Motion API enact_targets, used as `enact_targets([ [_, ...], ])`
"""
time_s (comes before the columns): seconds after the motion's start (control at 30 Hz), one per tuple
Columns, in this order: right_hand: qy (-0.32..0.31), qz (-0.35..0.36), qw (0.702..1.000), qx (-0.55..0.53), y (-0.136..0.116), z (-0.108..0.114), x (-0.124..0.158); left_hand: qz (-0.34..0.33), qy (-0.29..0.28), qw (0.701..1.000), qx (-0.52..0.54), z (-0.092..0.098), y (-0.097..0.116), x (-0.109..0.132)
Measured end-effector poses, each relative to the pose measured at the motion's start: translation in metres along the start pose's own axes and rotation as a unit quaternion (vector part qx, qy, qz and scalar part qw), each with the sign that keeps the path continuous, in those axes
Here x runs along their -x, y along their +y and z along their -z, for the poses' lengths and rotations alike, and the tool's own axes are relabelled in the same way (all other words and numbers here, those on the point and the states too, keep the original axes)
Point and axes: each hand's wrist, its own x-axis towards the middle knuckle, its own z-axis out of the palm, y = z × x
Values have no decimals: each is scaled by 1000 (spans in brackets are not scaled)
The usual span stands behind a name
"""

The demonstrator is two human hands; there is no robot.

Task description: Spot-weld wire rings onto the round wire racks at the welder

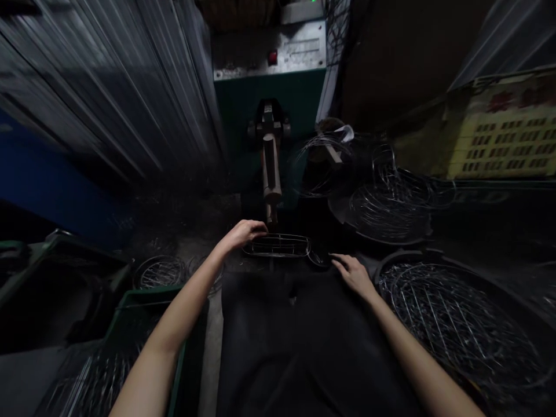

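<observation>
We have our left hand [247, 233] at the middle of the frame, pinching the left end of a thin wire rack [280, 254]. The rack is long with round ends, and it sits in the middle of the frame, just under the tip of a metal arm [271, 171]. Our right hand [354, 274] is a bit to the right of the middle, with its fingers stretched toward a small dark dish [319, 259] near the rack's right end. It is too dark there, so we cannot tell if those fingers pinch anything.

The metal arm sticks out from a green machine [299, 101] at the top middle of the frame, which has a red switch [272, 57]. At the lower right we see a big black tub [417, 255] full of shiny wire bits [464, 318]. A yellow crate [499, 139] is at the upper right. At the lower left we see a green bin [145, 295]. A black apron [291, 353] fills the bottom middle.
</observation>
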Motion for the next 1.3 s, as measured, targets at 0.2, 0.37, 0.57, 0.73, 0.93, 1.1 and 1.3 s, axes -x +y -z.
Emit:
enact_targets([
  [0.2, -8, 20, 991, 131, 1, -27, 17, 5, 8, 1000, 20, -2, 9, 28],
  [0.37, -19, 35, 986, 164, -6, -25, 15, 13, 22, 1000, -7, 4, 23, 56],
  [0.57, -21, 19, 990, 136, -5, -26, 16, -10, 63, 995, -77, 4, 40, 88],
  [0.73, 17, 18, 998, -60, -39, -1, 1, -33, 71, 991, -107, -3, 47, 100],
  [0.93, -131, 218, 963, -90, -123, 44, -29, -35, 64, 989, -126, -9, 48, 94],
  [1.1, -257, 265, 927, -68, -143, 54, -41, -33, 62, 990, -125, -9, 48, 92],
  [1.3, -268, 281, 920, -54, -139, 49, -55, -34, 85, 981, -169, -11, 44, 85],
])
